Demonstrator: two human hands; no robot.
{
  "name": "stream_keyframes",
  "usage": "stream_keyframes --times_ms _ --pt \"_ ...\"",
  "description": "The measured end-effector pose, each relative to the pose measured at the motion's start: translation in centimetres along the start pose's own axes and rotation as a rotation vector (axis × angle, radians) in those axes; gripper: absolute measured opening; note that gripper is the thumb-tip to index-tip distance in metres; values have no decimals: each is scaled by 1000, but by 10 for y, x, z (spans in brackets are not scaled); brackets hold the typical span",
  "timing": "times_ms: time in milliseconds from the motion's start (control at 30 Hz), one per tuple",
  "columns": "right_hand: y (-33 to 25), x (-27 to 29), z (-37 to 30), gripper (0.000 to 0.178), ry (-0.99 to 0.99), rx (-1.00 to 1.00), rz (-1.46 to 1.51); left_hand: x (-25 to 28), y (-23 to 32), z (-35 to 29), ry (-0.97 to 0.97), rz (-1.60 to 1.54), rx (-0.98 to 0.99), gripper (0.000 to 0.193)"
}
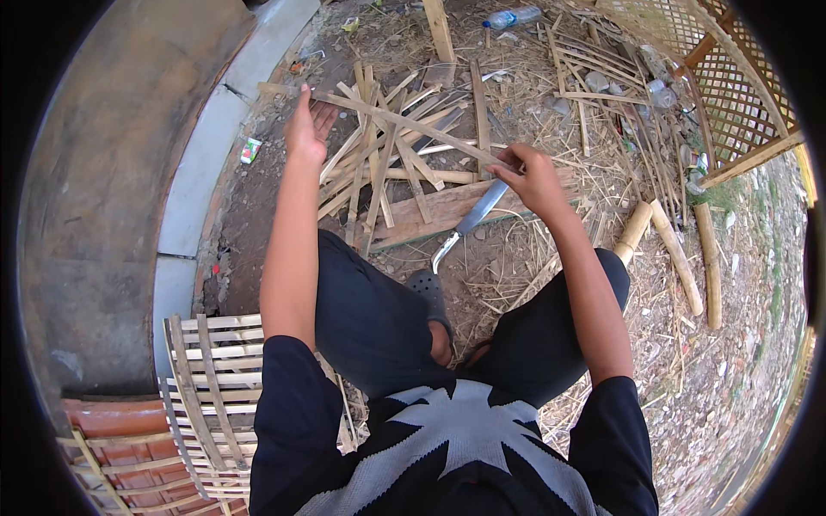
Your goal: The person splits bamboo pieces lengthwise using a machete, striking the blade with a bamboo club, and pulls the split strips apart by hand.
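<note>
A long thin bamboo strip (404, 122) slants across in front of me. Its right end is pinched between the thumb and fingers of my right hand (531, 179). Near the strip's far left end is my left hand (310, 129), palm turned up and fingers stretched out; the strip passes by its thumb and fingers without being gripped. Below the right hand a large knife (483, 209) with a broad blade and a curved, shiny handle rests across a wooden plank (422, 222). Many loose bamboo strips (379, 163) lie crossed in a heap beneath the held strip.
Bamboo poles (710, 267) lie at the right, below a woven lattice panel (740, 95). A plastic bottle (512, 17) lies at the far side. On the left runs a pale concrete edging (202, 168). A slatted bamboo frame (215, 387) stands near my left elbow.
</note>
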State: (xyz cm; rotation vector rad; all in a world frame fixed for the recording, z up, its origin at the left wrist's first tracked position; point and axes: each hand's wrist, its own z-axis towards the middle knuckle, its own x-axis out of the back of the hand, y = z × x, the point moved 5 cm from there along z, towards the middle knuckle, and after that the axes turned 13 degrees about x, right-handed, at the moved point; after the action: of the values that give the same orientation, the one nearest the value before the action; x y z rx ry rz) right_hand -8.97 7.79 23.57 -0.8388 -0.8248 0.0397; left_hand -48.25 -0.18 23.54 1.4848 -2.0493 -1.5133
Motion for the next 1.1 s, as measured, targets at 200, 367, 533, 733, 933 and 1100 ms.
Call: stream_keyframes --times_ms 200,367,533,733,933,1100 --pt "0 -46 25 28 -52 -46 71 31 2 48 63 -4 20 48" --pt "-6 -89 37 27 -116 -9 108 56 15 67 3 35 69 35" --pt "-24 -145 40 33 -210 -147 375 83 26 72 14 106 123 30" --pt "-23 -224 32 33 -133 -308 320 90 44 65 -10 127 107 29" --pt "-30 -296 34 37 -23 -504 449 72 36 42 -39 228 110 29" --pt "-42 -358 42 68 -98 -278 368 40 38 25 -139 308 82 28"
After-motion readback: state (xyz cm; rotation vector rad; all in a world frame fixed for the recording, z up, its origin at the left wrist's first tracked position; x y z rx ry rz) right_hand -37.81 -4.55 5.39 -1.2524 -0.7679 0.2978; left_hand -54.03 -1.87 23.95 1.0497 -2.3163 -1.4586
